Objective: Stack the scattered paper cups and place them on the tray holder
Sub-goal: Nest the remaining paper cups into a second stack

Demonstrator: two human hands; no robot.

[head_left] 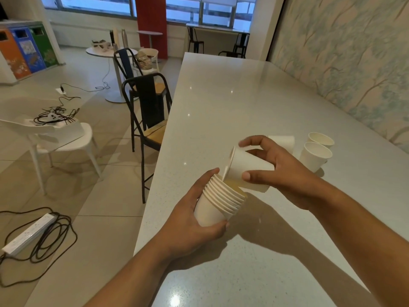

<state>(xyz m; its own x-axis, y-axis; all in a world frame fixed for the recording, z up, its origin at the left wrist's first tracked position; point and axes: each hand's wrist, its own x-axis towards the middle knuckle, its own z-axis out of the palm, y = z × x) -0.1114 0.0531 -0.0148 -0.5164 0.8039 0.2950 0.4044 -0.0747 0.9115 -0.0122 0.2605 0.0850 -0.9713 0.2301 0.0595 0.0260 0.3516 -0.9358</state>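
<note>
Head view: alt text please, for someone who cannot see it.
A left hand holds a stack of paper cups over a grey counter while the right hand holds another cup at its mouth. Two upright cups and one half-hidden cup sit behind.

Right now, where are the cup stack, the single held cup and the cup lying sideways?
cup stack (208,212): head view, outermost cup's wall.
single held cup (248,165): head view, side wall.
cup lying sideways (284,142): head view, side wall.
</note>
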